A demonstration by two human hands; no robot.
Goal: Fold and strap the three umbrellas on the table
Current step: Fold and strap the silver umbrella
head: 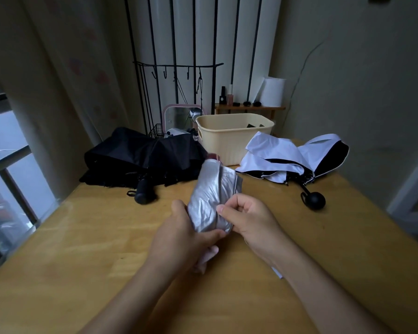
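Silver umbrella (210,198) held over a yellow wooden table (82,249), curtain (58,80) at left. Left hand (186,235) curled round its lower end; right hand (249,218) pinching the fabric. Three umbrellas counted: this one, plus black umbrella (140,155) and white umbrella (282,157) lying unfolded behind. One cream basket (234,138).

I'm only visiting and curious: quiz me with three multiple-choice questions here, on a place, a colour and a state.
1. Where is the cream basket? A. Between the black umbrella and the white umbrella. B. On the floor. C. In a hand.
2. What colour is the held umbrella in the left hand and right hand? A. Red. B. Silver. C. Green.
3. The white umbrella is: A. strapped. B. loose, unstrapped. C. in the basket.
Answers: A, it stands between them; B, its fabric shines silver; B, its canopy lies spread.
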